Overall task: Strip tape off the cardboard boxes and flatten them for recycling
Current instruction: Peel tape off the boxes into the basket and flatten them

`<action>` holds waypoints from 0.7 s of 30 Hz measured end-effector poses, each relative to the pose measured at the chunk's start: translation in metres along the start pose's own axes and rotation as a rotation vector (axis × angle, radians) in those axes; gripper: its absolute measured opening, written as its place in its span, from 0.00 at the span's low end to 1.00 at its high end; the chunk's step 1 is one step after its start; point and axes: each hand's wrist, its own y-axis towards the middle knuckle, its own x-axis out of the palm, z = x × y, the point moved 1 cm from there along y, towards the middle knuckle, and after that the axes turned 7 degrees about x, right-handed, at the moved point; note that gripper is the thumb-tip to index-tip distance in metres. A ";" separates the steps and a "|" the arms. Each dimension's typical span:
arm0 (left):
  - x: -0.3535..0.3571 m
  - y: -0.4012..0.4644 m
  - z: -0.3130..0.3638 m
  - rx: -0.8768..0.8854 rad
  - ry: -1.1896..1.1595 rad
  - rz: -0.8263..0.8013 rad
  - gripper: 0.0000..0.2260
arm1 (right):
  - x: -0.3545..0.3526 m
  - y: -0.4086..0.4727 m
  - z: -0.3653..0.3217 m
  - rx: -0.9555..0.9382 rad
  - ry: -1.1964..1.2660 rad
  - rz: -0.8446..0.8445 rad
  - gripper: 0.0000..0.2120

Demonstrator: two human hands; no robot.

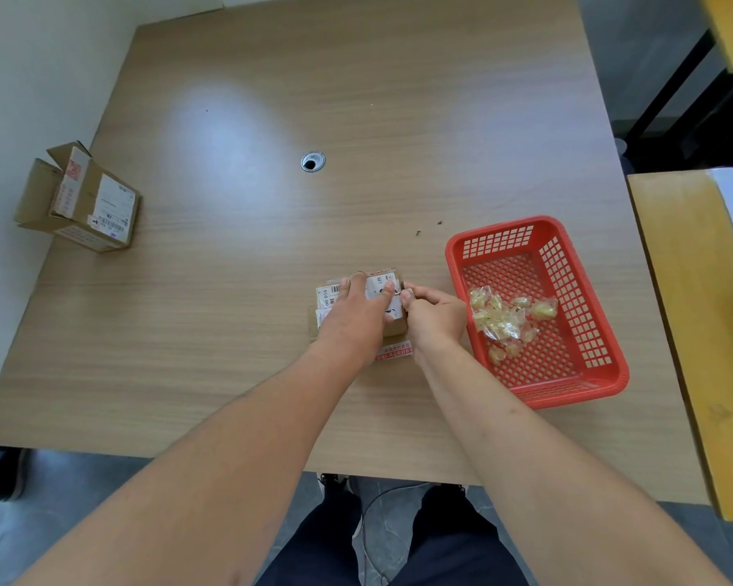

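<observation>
Mid-peel: left hand flat on small box, right hand pinching tape at its edge; next, probably pull.

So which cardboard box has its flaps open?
The far-left box at the table's edge, flaps up, untouched. The other box lies under the left hand, with the right hand beside it.

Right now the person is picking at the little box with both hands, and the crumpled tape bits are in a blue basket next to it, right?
Not quite: the basket is red, not blue, as the head view shows. The rest holds: both the left hand and right hand are on the little box, and crumpled tape bits lie in that basket beside it.
</observation>
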 end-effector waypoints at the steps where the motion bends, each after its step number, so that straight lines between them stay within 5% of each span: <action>1: 0.000 0.000 0.000 -0.004 0.002 0.003 0.30 | 0.001 0.000 0.001 0.019 0.037 0.009 0.08; 5: 0.001 0.000 -0.001 0.002 -0.005 0.004 0.29 | 0.002 0.001 0.006 0.095 0.114 -0.004 0.09; 11: 0.000 -0.001 0.000 -0.007 -0.001 0.004 0.31 | -0.001 0.002 0.000 -0.028 -0.087 -0.063 0.08; 21: -0.005 -0.006 0.004 -0.005 0.022 -0.030 0.37 | 0.007 -0.008 0.025 -0.203 -0.119 0.188 0.09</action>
